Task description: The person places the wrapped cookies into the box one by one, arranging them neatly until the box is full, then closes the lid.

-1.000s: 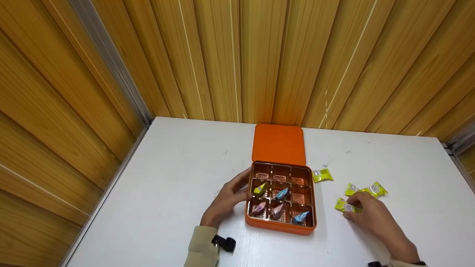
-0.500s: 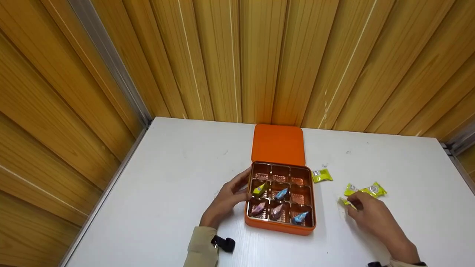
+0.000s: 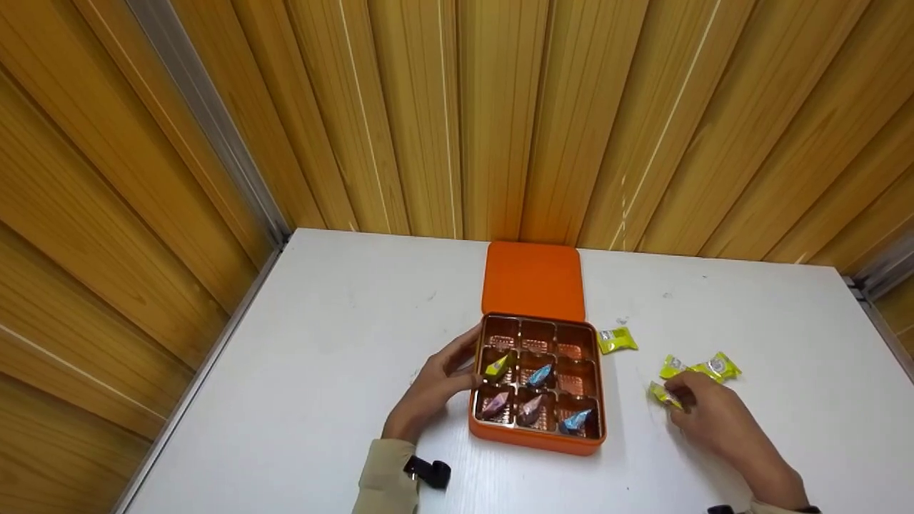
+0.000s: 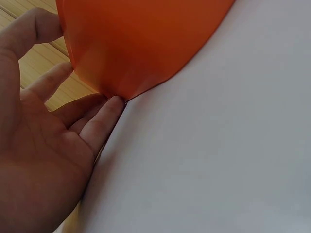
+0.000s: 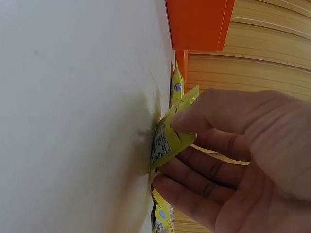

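Note:
In the head view my left hand [image 3: 435,389] touches the left side of an orange tin [image 3: 535,439], thumb at the rim and fingers spread against the wall. The tin's side [image 4: 141,43] fills the top of the left wrist view, fingertips against it. My right hand [image 3: 710,414] pinches a yellow-wrapped candy [image 5: 171,133] between thumb and fingers, close over the white table. Inside the tin, a divided tray holds a yellow candy [image 3: 498,367], two blue candies [image 3: 540,375] and two pink candies [image 3: 495,405] in separate compartments; the back row's compartments are bare.
The tin's orange lid [image 3: 533,280] lies folded back toward the wood-look wall [image 3: 414,114]. One yellow candy [image 3: 618,340] lies beside the tin's right side. Two more yellow candies [image 3: 720,366] lie just beyond my right hand on the white table [image 3: 343,343].
My right hand has tilted the yellow candy up from lying flat and turned it between its fingers. The left hand and the tin have stayed in place.

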Demonstrator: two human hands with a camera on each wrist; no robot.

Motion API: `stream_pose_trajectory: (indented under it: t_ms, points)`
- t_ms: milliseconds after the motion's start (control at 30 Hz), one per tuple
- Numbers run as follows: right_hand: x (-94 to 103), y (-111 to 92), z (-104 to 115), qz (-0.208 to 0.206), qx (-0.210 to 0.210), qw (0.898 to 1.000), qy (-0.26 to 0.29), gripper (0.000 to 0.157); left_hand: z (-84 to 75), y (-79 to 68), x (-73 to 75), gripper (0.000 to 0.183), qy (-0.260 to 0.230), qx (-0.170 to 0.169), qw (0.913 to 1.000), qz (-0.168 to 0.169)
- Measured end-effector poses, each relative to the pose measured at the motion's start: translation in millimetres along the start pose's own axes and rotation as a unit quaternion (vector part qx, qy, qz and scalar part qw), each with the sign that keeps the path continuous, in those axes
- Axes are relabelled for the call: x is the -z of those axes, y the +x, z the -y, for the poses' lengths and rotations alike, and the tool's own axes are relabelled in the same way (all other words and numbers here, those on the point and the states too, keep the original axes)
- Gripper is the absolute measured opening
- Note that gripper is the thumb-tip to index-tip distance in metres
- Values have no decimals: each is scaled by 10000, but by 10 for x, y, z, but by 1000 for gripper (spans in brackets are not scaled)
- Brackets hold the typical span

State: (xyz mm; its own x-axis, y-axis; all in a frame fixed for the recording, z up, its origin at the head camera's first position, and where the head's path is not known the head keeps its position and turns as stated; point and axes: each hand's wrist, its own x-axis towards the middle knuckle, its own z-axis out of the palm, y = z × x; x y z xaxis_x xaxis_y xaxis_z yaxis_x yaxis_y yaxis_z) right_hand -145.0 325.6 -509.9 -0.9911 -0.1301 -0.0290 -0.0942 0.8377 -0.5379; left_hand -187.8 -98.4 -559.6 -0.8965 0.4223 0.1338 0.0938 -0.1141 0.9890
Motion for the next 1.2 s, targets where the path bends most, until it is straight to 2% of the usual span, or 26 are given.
stream_pose_trajectory:
  t_ms: [233, 433, 567, 800, 1200]
  points:
    - [9, 3, 3, 304, -132, 9994, -26, 40, -1, -28, -7, 82, 102, 137, 9998, -100]
    - [2, -11, -3, 150, 51, 9997, -188, 35, -6, -46, -15, 80, 10, 210, 9998, -52]
    - [-8, -8, 5, 114, -30, 9998, -176, 35, -5, -47, -19, 81, 28, 231, 9997, -62]
    - [-10, -15, -15, -88, 62, 9999, -121, 30, 1, -31, -25, 80, -48, 376, 9992, -137]
    - [9, -7, -50, -191, 115, 9997, -98, 23, 8, 1, -4, 81, 91, 37, 9999, -58]
